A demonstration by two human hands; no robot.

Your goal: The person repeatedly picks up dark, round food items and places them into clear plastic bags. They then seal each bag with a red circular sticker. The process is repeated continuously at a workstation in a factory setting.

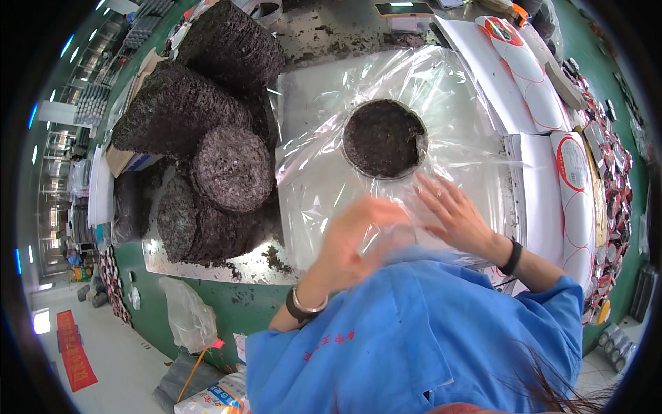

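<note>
A round, dark cake of dried, seaweed-like material (384,139) lies on clear plastic film (315,155) spread over a pale sheet stack. The film is wrinkled around the cake, and a rim shows about it. My right hand (455,215) has its fingers spread over the film, just below the cake's lower right edge. Left of it, my left hand (357,233) is blurred above the film near my body; whether it grips the film cannot be told. Beside the film on the left, several thick stacks of similar dark discs (232,168) lie on their sides.
A roll of round labels (574,207) and white paper (540,196) border the right side. Beyond them many small lids or tins (613,207) cover the table. A phone (404,9) lies at the back. A translucent bag (189,315) hangs by the left front edge.
</note>
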